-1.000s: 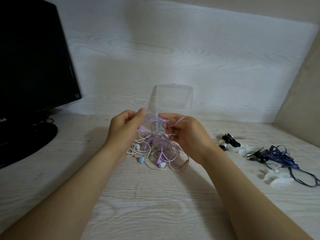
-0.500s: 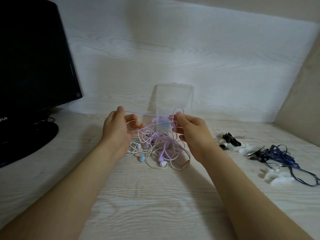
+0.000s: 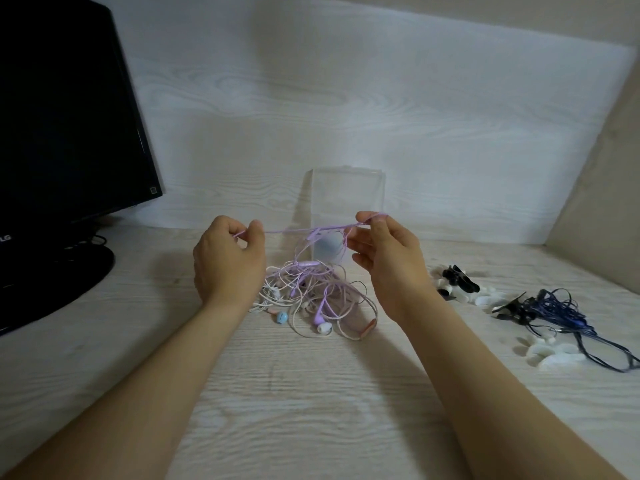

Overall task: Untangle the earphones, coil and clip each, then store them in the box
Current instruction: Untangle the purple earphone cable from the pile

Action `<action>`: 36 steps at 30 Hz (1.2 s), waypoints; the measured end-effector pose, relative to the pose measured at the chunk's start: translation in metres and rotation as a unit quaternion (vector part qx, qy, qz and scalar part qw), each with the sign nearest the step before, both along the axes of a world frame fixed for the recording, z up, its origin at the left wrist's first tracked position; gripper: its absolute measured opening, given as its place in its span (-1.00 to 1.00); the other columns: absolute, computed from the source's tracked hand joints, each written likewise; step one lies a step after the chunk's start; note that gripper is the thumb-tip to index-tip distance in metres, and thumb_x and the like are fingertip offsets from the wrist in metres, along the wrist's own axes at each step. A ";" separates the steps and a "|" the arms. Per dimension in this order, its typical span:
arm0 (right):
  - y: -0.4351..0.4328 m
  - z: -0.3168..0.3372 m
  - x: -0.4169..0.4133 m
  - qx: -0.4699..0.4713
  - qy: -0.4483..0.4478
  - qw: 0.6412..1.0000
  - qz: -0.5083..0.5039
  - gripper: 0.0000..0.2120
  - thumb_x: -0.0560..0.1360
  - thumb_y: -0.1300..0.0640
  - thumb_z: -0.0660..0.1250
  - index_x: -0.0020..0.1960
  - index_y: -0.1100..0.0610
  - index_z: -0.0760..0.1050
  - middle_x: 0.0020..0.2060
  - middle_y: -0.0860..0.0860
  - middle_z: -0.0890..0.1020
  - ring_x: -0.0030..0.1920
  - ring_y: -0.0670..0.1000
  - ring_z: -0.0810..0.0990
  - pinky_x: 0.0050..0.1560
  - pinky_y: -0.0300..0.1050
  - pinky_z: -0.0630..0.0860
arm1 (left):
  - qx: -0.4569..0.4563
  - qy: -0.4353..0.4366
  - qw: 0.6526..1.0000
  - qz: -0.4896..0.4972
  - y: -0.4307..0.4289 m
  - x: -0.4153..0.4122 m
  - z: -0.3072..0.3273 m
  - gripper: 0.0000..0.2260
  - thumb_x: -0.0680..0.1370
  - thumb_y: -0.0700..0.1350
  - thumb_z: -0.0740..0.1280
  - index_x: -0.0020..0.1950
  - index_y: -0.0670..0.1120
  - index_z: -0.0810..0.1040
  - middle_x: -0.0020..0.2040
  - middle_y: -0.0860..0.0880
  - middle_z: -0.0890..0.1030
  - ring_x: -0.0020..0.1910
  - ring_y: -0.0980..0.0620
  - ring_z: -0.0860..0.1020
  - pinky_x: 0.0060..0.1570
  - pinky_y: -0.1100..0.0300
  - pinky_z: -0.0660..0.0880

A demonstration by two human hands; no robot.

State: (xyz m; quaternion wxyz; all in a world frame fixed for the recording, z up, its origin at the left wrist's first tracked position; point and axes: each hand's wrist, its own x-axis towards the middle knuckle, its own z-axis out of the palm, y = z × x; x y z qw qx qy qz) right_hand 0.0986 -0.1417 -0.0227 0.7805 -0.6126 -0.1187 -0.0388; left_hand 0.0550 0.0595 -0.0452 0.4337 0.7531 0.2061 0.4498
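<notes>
A tangle of purple, pink and white earphones (image 3: 311, 296) lies on the desk between my hands. My left hand (image 3: 228, 261) pinches one end of a purple cable (image 3: 304, 231) and my right hand (image 3: 384, 251) pinches the other, so the cable runs taut and level above the tangle. More purple strands hang from it down into the pile. The clear plastic box (image 3: 346, 199) stands upright just behind the cable, against the back wall. A dark blue earphone bundle (image 3: 554, 310) lies to the right.
A black monitor (image 3: 65, 112) on its round stand (image 3: 52, 282) fills the left side. Black clips (image 3: 460, 280) and white clips (image 3: 554, 355) are scattered on the desk at right. A beige side wall slopes in at the far right.
My hands have moved apart and risen, drawing the purple cable from a loose bunch into a taut line above the tangle.
</notes>
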 end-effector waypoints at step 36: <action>0.002 0.014 -0.016 -0.066 -0.002 0.992 -0.112 -0.35 0.64 -0.19 0.33 0.14 0.48 0.46 0.11 0.45 0.51 -0.15 0.04 0.41 -0.08 0.00 0.43 | 0.129 0.064 0.990 0.005 -0.007 -0.004 -0.006 -0.74 0.71 0.11 0.26 0.01 -0.06 0.42 0.00 -0.01 0.49 -0.12 -0.08 0.42 -0.17 0.02 0.31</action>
